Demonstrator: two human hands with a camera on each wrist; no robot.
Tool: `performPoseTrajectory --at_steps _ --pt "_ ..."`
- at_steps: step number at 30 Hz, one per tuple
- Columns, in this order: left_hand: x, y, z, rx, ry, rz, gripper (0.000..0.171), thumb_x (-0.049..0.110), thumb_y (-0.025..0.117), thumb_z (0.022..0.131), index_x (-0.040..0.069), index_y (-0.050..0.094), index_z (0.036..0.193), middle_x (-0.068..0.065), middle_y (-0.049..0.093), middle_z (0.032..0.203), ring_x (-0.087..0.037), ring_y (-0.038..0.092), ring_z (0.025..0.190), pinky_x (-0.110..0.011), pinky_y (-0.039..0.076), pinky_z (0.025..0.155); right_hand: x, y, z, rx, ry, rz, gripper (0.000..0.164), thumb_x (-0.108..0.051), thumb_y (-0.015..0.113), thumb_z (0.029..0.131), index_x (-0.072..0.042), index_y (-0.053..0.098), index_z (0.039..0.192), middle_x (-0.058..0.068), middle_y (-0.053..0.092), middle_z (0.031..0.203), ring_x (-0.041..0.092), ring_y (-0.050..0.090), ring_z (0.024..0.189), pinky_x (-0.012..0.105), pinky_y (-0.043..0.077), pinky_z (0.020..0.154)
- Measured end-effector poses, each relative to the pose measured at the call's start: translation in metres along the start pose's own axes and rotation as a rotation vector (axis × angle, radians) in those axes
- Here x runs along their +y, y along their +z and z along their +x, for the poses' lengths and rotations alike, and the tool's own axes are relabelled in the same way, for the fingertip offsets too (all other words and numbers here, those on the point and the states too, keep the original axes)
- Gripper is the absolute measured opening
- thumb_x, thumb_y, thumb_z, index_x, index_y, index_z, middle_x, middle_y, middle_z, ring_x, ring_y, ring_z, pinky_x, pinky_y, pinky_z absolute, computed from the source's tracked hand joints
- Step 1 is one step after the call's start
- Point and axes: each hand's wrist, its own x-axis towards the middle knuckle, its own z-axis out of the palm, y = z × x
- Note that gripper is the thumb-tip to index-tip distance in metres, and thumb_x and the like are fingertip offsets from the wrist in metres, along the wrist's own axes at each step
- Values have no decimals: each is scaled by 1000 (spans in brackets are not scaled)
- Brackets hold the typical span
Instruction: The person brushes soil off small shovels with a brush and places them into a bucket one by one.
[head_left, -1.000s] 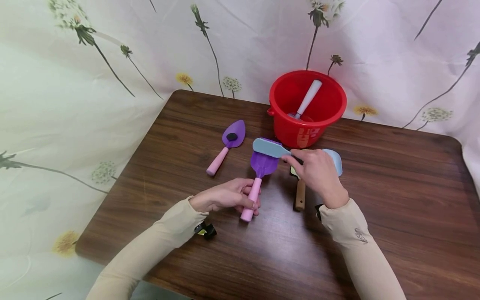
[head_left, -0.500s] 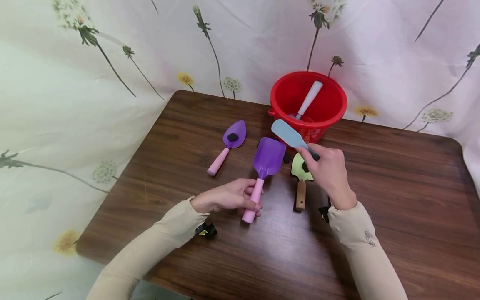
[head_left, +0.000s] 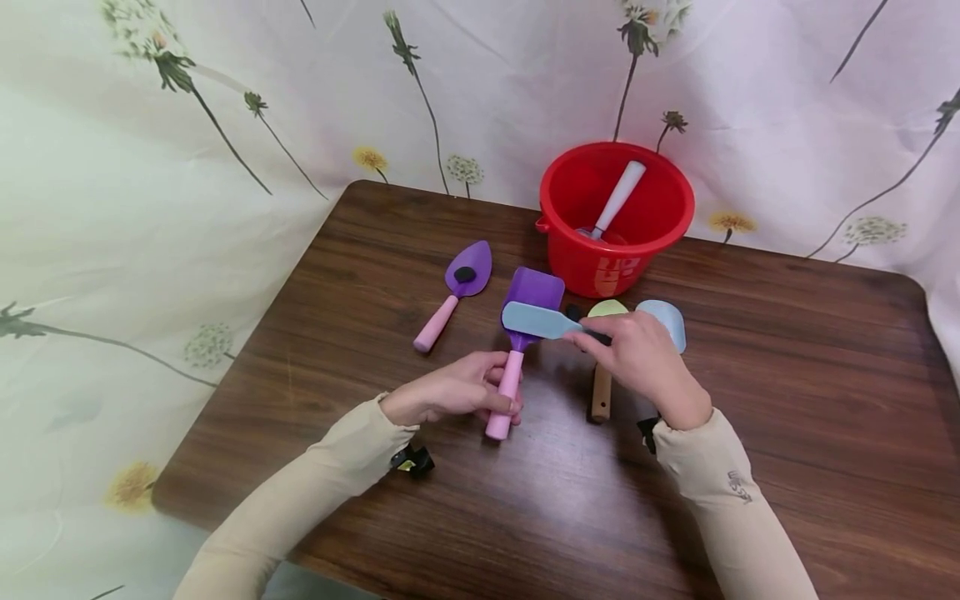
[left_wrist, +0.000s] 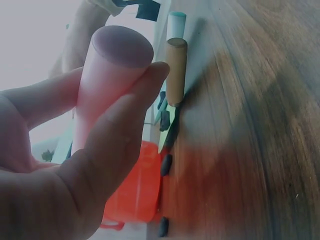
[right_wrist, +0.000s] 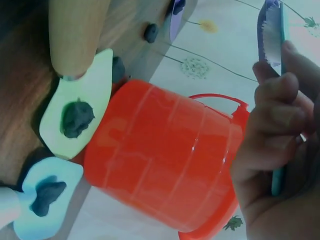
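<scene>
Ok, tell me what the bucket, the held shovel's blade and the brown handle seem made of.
Bucket: very likely plastic, glossy; its even red wall shows bright highlights.
Shovel's blade: perhaps painted metal, possibly plastic; smooth, uniform purple with a soft sheen, so the look leaves it open.
Brown handle: probably wood, fairly matte; natural brown tone.

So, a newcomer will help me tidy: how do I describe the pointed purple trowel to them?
On the brown table, find the red bucket at the back. Left of it and slightly nearer lies the trowel, its pink handle angled toward the front. Unlike the square-ended shovel with matching colours, its blade tapers and bears a dark lump.
</scene>
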Motion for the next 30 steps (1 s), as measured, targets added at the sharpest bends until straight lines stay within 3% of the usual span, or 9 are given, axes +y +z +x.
performPoseTrajectory --at_steps 4,9,11,16,19,23,26,30 --pt "0 0 -3 -13 7 -11 36 -9 58 86 -12 40 117 -12 65 87 -19 69 78 -35 60 70 3 1 1 131 -61 -70 27 -27 80 79 -9 77 99 5 73 72 16 56 51 27 43 48" --pt "0 2 -5 -27 -11 -17 31 -9 59 85 -7 44 112 -6 65 85 -19 69 79 -35 60 71 5 -1 3 292 -36 -138 26 -28 79 80 -9 76 96 8 71 68 23 56 47 33 45 45" --pt "0 2 -4 -23 -13 -20 30 -9 59 85 -5 45 111 -8 65 86 -18 69 78 -36 60 72 5 -1 4 325 -15 -150 23 -28 78 81 -10 76 96 8 68 64 23 52 45 33 42 42" --pt "-1 2 -3 -14 -15 -21 37 -9 59 85 -11 41 117 -22 64 96 -18 69 79 -36 60 73 4 2 5 363 6 -147 24 -28 77 82 -7 75 94 9 68 64 25 54 47 34 42 44" --pt "-1 2 -2 -8 -12 -35 39 -10 58 86 -14 38 120 -26 63 100 -18 68 79 -36 60 74 5 2 4 325 -25 -99 24 -26 78 81 -6 75 93 9 70 68 25 59 51 34 46 48" --pt "-1 0 0 18 0 -47 40 -10 57 87 -13 37 121 -26 62 99 -18 68 78 -37 60 74 4 1 2 147 -93 0 25 -25 80 78 -7 76 95 6 73 75 17 61 57 29 48 53" --pt "-2 -1 1 30 0 -46 41 -8 58 88 -13 38 123 -27 62 100 -18 68 79 -36 60 74 2 1 0 7 -75 45 26 -28 79 80 -9 76 98 2 70 72 11 54 56 24 45 52" --pt "-2 -1 1 18 -3 -33 39 -7 59 88 -12 39 121 -27 63 101 -18 68 80 -36 60 74 1 1 0 -41 -20 26 26 -31 76 83 -11 76 99 -1 66 66 8 47 54 22 41 51"
